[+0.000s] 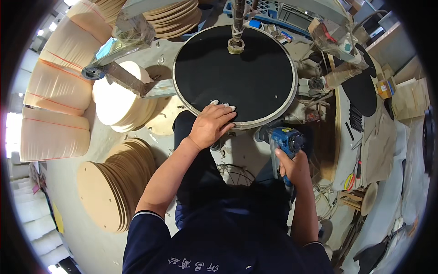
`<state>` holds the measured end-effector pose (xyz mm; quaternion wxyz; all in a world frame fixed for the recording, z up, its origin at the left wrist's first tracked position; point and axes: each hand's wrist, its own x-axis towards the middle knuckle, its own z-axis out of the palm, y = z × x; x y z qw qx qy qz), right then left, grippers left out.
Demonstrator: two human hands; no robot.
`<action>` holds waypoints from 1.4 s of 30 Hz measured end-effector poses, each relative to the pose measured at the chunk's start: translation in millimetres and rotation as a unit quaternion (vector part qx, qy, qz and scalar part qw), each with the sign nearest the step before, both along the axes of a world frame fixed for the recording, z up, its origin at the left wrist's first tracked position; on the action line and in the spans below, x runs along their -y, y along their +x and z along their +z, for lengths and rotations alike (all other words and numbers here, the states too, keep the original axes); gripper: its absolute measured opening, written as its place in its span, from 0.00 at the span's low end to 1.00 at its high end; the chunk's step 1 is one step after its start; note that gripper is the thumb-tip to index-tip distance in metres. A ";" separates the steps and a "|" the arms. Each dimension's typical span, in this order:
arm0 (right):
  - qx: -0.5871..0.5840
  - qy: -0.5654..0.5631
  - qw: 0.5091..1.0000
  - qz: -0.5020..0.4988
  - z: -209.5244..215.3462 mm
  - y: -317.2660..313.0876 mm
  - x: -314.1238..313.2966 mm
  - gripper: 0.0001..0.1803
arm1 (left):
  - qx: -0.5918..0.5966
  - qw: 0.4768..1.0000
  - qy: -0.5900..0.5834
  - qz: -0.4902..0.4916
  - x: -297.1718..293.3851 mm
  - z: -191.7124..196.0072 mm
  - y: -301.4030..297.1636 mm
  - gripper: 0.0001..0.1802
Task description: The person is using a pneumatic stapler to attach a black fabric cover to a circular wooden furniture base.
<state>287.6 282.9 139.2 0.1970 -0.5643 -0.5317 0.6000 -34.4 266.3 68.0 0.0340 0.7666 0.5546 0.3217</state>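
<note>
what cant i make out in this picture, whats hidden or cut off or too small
All in the head view:
Underside of the black disc: hidden by its own top.
Palm of the left hand: turned down, hidden by the hand's back.
Grip of the blue tool: largely covered by the right hand.
Upper stack of brown boards: cut off by the top edge.
</note>
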 end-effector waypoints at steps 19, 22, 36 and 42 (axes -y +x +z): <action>-0.008 -0.018 1.000 -0.011 -4.1 5.4 -4.5 0.10 | 0.018 0.996 0.083 0.035 -17.0 -10.3 39.5 0.13; -0.019 -0.016 1.000 -0.008 -5.0 6.4 -4.8 0.10 | 0.009 0.996 0.079 0.032 -17.4 -10.3 43.6 0.13; -0.026 -0.015 1.000 -0.009 -6.9 12.2 -7.0 0.08 | 0.028 0.996 0.079 -0.011 -19.3 -17.7 42.7 0.14; -0.025 -0.015 1.000 -0.003 -3.2 10.0 -8.3 0.09 | -0.005 0.995 0.082 -0.057 -17.8 -14.6 35.9 0.18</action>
